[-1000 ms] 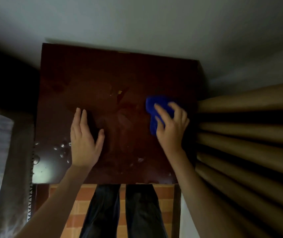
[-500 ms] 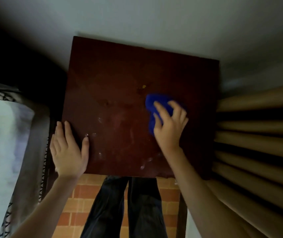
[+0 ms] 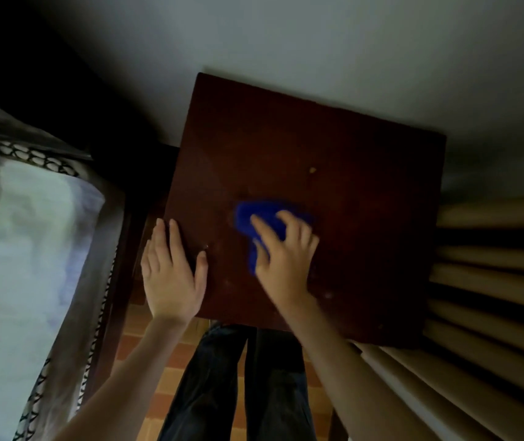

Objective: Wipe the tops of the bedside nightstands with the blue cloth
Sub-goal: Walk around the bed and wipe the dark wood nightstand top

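Observation:
A dark red-brown wooden nightstand (image 3: 334, 154) stands against the wall, seen from above. The blue cloth (image 3: 254, 214) lies bunched on its top, left of the middle. My right hand (image 3: 286, 256) presses down on the cloth with spread fingers and is blurred by motion. My left hand (image 3: 171, 275) rests flat and open on the near left corner of the top, fingers together. A small pale speck (image 3: 312, 169) lies on the top beyond the cloth.
A bed with a white sheet (image 3: 15, 265) and a patterned trim runs along the left. Tan pleated curtains (image 3: 493, 297) hang at the right, touching the nightstand's side. My dark trouser legs (image 3: 238, 383) stand on orange brick-pattern floor (image 3: 159, 361). A grey wall (image 3: 318, 43) lies behind.
My right hand has slid the cloth leftwards across the top, from the right part towards the middle left. My left hand has shifted to the near left corner. The view has swung left.

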